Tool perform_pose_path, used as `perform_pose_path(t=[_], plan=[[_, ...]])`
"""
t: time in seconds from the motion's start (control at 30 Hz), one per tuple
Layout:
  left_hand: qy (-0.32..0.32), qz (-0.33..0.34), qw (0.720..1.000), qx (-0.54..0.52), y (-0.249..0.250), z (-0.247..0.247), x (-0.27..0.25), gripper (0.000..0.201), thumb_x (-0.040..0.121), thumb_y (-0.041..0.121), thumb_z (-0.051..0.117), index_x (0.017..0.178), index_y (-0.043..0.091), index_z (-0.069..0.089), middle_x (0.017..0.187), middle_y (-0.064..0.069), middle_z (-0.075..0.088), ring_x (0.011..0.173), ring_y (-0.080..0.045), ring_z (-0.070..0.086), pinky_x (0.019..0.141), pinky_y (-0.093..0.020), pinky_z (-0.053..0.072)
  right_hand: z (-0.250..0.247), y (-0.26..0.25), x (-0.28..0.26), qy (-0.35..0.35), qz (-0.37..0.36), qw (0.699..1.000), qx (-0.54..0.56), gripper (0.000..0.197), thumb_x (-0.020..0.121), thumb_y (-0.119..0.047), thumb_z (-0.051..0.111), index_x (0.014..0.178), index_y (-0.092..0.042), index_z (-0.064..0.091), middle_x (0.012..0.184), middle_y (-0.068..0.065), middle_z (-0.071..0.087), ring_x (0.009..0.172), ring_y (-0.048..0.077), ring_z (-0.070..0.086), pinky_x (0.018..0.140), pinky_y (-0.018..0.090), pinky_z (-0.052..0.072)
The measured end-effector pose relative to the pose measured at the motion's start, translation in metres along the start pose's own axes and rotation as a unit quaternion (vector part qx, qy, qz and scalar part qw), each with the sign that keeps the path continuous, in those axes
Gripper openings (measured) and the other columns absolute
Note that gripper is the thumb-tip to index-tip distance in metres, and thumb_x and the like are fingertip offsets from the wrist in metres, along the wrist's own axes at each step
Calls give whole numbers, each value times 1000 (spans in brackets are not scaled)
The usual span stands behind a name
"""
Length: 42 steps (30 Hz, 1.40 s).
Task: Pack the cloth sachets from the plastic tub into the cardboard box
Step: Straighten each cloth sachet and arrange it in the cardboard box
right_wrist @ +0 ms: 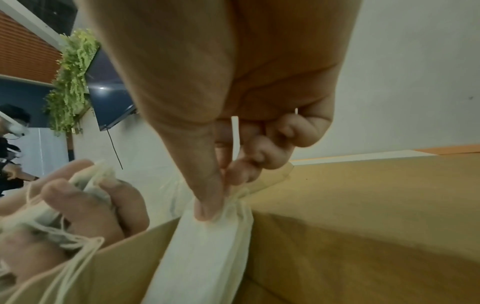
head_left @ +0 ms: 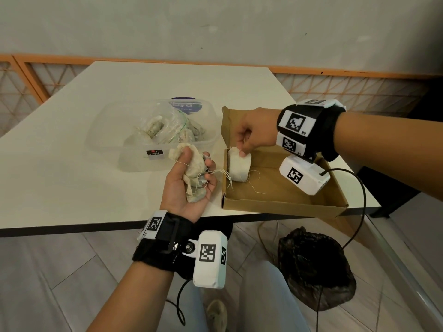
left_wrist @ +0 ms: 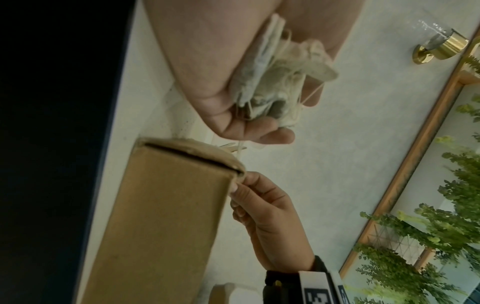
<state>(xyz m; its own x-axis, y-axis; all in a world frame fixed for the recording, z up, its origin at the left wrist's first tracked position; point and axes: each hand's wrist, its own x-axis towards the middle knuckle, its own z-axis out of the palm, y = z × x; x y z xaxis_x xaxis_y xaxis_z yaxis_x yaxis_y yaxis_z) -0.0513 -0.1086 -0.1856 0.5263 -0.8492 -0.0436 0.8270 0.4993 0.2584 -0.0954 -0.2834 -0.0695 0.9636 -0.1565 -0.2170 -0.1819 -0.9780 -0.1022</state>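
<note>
An open cardboard box [head_left: 282,202] lies at the table's near right edge. Cream cloth sachets [head_left: 239,167] stand on edge against its left wall. My right hand [head_left: 247,142] pinches the top of those sachets [right_wrist: 207,242] between thumb and fingers, inside the box [right_wrist: 363,216]. My left hand [head_left: 189,180], palm up just left of the box [left_wrist: 166,216], grips a crumpled bunch of sachets [head_left: 195,173] with loose strings trailing over the box wall; the bunch [left_wrist: 272,82] fills the palm. A clear plastic tub [head_left: 153,133] behind the left hand holds more sachets [head_left: 153,128].
A clear zip bag [head_left: 175,125] lies in the tub over the sachets. The white table [head_left: 72,144] ends close to me; the box overhangs its near right corner. A dark bag [head_left: 314,267] sits on the floor below. An orange lattice rail [head_left: 359,85] runs behind the table.
</note>
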Motion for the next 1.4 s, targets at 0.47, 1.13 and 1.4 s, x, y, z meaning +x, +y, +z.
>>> perform_pose_path(t=[0.47,1.13,1.4], plan=[[-11,-1,1000,4,1,-3,2,39,55,20,90,84,5,69,83,-3,62,69,-11,63,53,-19,49,2,-3,1,51,22,998,11,20,79,-30,70,87,-15,59,67,-11,50,62,3,45,57,18,34],[16,9,1000,19,-2,3,0,21,82,30,63,81,9,68,82,-2,60,70,-10,61,52,-15,45,25,-2,-36,-149,-8,964,222,24,83,-12,66,107,-15,65,89,-1,70,85,20,63,86,33,50],[-33,-26,997,68,-1,3,-1,41,79,42,64,102,12,50,83,-8,58,75,-12,53,37,-13,35,5,-29,-46,47,-2,900,433,19,83,-13,66,102,-14,64,81,1,66,72,10,62,61,17,50]])
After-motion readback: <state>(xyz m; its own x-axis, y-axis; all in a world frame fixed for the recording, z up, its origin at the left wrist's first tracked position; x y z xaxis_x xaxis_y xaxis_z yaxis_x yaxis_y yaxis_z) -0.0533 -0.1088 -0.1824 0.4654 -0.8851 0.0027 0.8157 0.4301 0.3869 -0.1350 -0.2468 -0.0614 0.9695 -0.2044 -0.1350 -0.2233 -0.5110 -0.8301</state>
